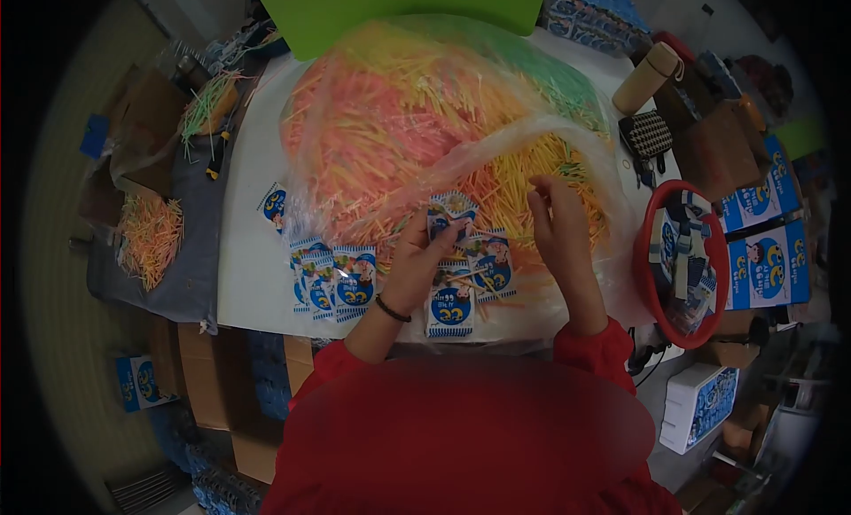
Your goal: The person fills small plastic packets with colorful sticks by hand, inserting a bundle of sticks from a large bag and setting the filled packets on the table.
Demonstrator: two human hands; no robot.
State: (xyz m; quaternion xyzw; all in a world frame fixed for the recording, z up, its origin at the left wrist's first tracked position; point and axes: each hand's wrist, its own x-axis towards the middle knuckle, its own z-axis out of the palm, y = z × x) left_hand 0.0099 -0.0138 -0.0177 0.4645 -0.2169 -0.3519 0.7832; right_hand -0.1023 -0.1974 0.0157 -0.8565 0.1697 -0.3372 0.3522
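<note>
My left hand (418,258) is closed on a small blue-and-white printed packet (452,215), thumb across its front. My right hand (563,227) hovers over the yellow end of a heap of thin coloured sticks (381,152), its fingers slightly bent and apart; nothing shows in them. The heap, pink, yellow, orange and green, lies in a large clear plastic bag (496,143). Below my left hand lies another packet (450,307), with a further packet (490,265) to its right and a few loose sticks (487,282) across them. More packets (355,276) overlap at the left.
A red basket (640,258) with packets stands right of the white table (253,249). At the back right are a beige bottle (647,79) and a checked pouch (647,134). More sticks (151,240) lie on a grey surface at left. Printed boxes (767,267) stand far right.
</note>
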